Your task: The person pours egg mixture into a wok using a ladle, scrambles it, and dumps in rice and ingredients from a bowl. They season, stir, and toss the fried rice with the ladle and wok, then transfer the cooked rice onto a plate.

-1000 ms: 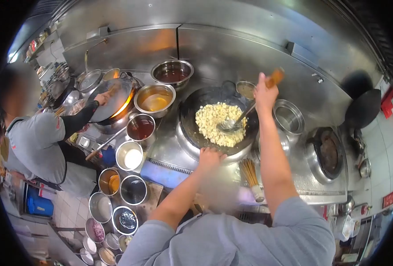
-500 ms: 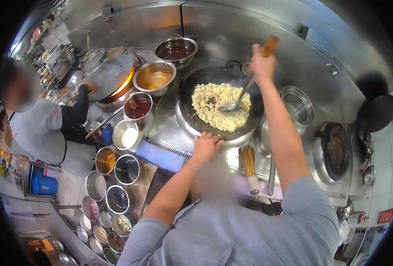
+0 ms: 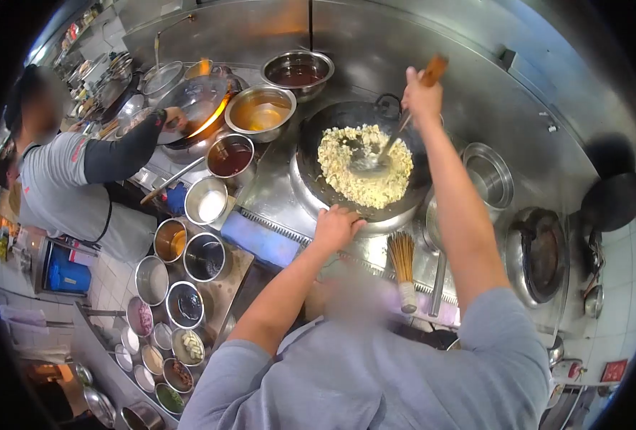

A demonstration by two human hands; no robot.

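A black wok point(image 3: 414, 179) sits on the round burner in front of me, holding pale yellow chopped food point(image 3: 375, 190) that looks like fried rice with egg. My right hand point(image 3: 423, 97) is closed around the wooden handle of a ladle point(image 3: 371, 166), and the blurred ladle bowl rests in the food. At the near edge of the wok, my left hand point(image 3: 338, 228) has its fingers bent over the rim and grips it. A bamboo wok brush point(image 3: 402, 265) lies just right of that hand.
Left of the wok stand metal bowls of amber liquid point(image 3: 260, 115) and dark liquid point(image 3: 300, 75). Several seasoning pots point(image 3: 207, 256) line the left counter. A co-worker point(image 3: 81, 172) handles a flaming wok point(image 3: 196, 100). On the right are a metal pot point(image 3: 491, 175) and another wok point(image 3: 543, 254).
The ladle has moved slightly left through the food, opening a gap in its middle. My left hand stays at the rim. The co-worker's arm now reaches further toward the flaming wok.
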